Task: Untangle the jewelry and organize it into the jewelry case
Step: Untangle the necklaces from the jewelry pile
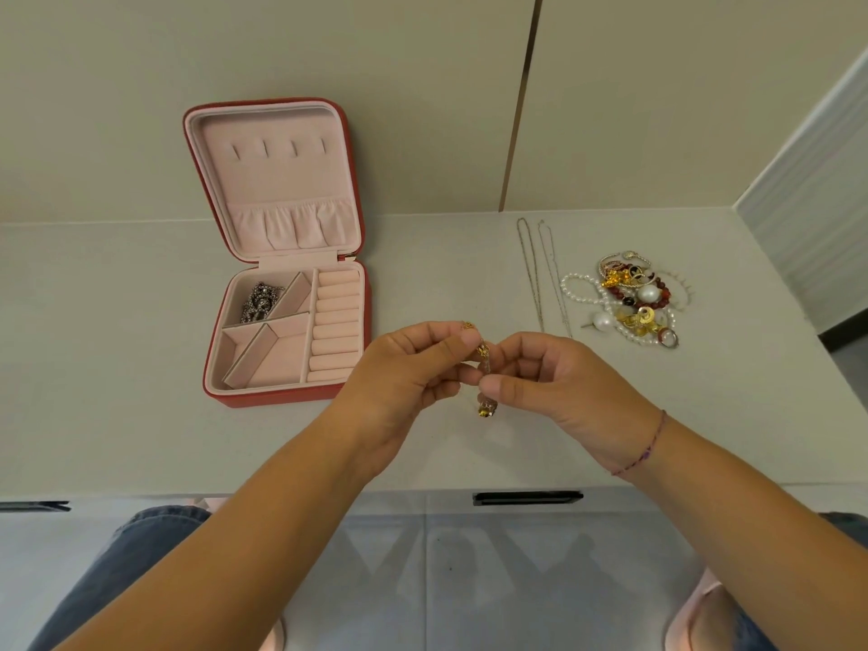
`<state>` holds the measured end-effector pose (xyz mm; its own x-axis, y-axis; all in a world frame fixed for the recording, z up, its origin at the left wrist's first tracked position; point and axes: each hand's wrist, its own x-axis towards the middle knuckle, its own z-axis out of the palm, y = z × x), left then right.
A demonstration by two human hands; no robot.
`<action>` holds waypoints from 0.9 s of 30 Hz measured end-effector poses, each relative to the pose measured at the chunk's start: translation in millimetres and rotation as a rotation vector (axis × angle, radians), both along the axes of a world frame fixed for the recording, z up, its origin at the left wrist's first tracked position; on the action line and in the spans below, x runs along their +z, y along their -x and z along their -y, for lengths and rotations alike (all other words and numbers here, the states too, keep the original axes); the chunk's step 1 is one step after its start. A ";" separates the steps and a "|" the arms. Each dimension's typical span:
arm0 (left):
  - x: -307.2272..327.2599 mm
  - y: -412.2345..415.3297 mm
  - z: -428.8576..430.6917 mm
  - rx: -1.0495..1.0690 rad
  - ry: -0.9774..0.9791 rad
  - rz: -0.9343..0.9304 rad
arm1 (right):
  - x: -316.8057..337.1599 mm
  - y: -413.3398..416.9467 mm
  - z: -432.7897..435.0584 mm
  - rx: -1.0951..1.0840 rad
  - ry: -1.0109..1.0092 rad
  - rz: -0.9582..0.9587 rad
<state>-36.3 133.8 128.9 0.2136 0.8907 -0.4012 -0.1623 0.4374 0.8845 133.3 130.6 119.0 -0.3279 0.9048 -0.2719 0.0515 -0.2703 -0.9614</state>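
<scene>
Early going. I'm pinching a beaded piece between left hand and right hand, centre. One silver piece sitting in jewelry case, 10 o'clock; tangled pile, two chains waiting, 2 o'clock.

A thin purple-and-pink string bracelet is worn at the wrist of the right hand, at about four o'clock. The forearms are left bare. Blue denim jeans are seen at seven and five o'clock.
</scene>
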 end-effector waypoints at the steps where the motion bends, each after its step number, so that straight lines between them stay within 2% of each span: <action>1: 0.4 -0.5 0.2 0.000 0.001 -0.001 | 0.3 0.1 0.2 0.001 -0.005 -0.002; 8: 0.6 -0.3 -0.7 0.041 0.031 0.035 | 3.2 -3.0 -1.9 -0.063 -0.065 0.032; 23: 0.8 -8.1 3.6 -0.047 0.030 0.065 | 4.2 -0.2 0.3 -0.125 -0.157 0.040; 27: -1.4 -7.1 0.4 0.010 0.039 0.068 | 4.4 -3.5 -1.6 -0.163 -0.151 0.033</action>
<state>-29.3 133.4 127.4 0.2323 0.8769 -0.4209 -0.2260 0.4696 0.8535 136.9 132.3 123.4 -0.1670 0.9763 -0.1377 0.0511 -0.1309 -0.9901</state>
